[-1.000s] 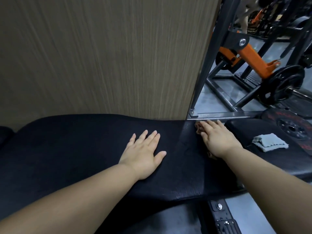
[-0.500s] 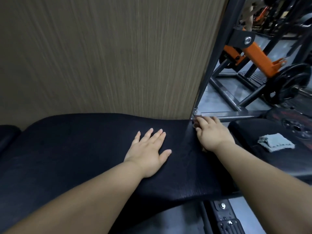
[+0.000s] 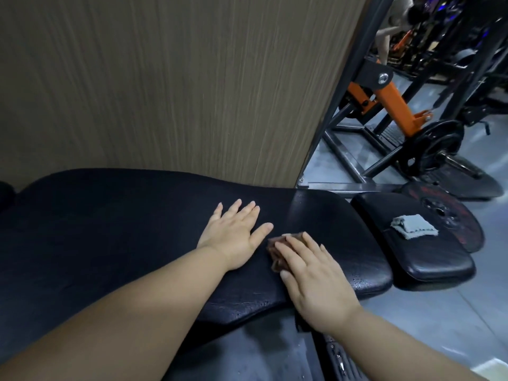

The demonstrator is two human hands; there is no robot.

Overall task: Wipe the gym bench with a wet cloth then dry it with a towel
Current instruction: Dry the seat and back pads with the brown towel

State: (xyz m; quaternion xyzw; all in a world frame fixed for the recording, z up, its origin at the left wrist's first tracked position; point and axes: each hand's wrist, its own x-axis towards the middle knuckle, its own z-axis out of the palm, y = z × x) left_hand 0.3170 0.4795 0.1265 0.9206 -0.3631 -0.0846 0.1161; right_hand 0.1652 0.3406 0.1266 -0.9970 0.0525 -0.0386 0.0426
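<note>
A long black padded gym bench runs across the view in front of a wood-grain wall. My left hand lies flat on the pad with its fingers spread. Just to its right, my right hand presses a folded brown cloth onto the pad with straight fingers; most of the cloth is hidden under the palm. A folded grey towel lies on the separate small black seat pad to the right, apart from both hands.
A red-lettered black weight plate leans behind the seat pad. Further right stands a black and orange machine frame with a loaded plate on grey floor. Another person is at the top right. Bench frame hardware shows below.
My right hand has slid from the pad's far edge back toward me and to the left, bringing the brown cloth into view. My left hand has stayed flat on the pad.
</note>
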